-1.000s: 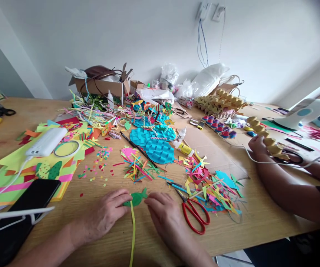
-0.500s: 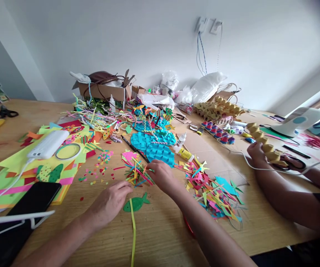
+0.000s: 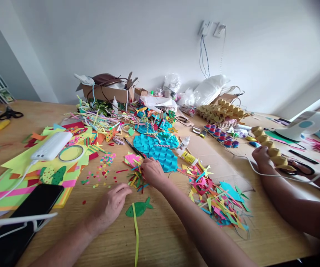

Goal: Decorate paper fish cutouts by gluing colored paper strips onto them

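Observation:
My right hand (image 3: pixel 152 172) reaches into a small pile of cut paper strips (image 3: pixel 135 181). Its fingers are bent together, and whatever they pinch is hidden behind them. Lower left of it, my left hand (image 3: pixel 114 200) hovers or rests just above the table, fingers loosely bent, nothing visible in them. Close to its fingertips lies a green paper fish (image 3: pixel 140 208) with a dark dotted eye. A long yellow paper strip (image 3: pixel 137 235) runs across the fish toward the table's near edge. A pink paper fish (image 3: pixel 132 159) and a black pen (image 3: pixel 133 147) lie beyond the strips.
Blue egg-carton pieces (image 3: pixel 162 157), a glue bottle (image 3: pixel 184 142) and a yellow glue stick (image 3: pixel 189 157) lie ahead. Paper scraps (image 3: pixel 215 200) are heaped at right. A phone (image 3: pixel 29 222) and power bank (image 3: pixel 51 145) sit left. Another person's hand (image 3: pixel 261 155) holds an egg-carton strip (image 3: pixel 272 150).
My right hand has shifted slightly left and down into the paper strips. My left hand stays about where it was beside the green fish. The view has moved slightly.

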Available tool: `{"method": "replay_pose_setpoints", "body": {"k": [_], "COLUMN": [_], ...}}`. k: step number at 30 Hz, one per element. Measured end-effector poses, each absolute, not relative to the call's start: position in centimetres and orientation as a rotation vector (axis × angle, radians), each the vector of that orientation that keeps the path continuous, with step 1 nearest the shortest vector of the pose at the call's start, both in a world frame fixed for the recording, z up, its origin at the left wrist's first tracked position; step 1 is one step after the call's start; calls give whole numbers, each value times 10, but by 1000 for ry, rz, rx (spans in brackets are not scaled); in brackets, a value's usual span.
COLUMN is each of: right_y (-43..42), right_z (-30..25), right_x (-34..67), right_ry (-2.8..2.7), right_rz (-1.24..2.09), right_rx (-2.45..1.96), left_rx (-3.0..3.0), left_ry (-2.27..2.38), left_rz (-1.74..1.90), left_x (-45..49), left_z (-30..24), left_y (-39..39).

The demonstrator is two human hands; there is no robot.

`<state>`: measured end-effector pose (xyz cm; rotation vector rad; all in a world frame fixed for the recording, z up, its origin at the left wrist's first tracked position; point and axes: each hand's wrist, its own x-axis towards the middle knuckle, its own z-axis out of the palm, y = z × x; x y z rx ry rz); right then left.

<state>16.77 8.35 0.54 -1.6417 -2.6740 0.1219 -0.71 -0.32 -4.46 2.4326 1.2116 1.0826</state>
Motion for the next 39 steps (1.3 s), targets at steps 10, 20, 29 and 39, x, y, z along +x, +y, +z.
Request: {"method": "replay_pose_setpoints", "body": {"k": [10,20,29,39], "right_y": [95,100,96,89], "right_z": [15,15,15,9], "right_x": [185,205,215,231], "right_ry": [-2547,-2362,-2176,-2022], "right_rz": [249,404,568,903], "right_rx": [-1678,-1676,-1656,-1557], "left_rx": [2348,2265,2033,1643], "left_ry": [1216,1201,1259,1209], "left_rz": [1121,1137,1096,981], "left_x": [-8,-5,-9,26], "left_z": [-45,-45,-10,0], "left_y": [-2,-2,15,76]}}
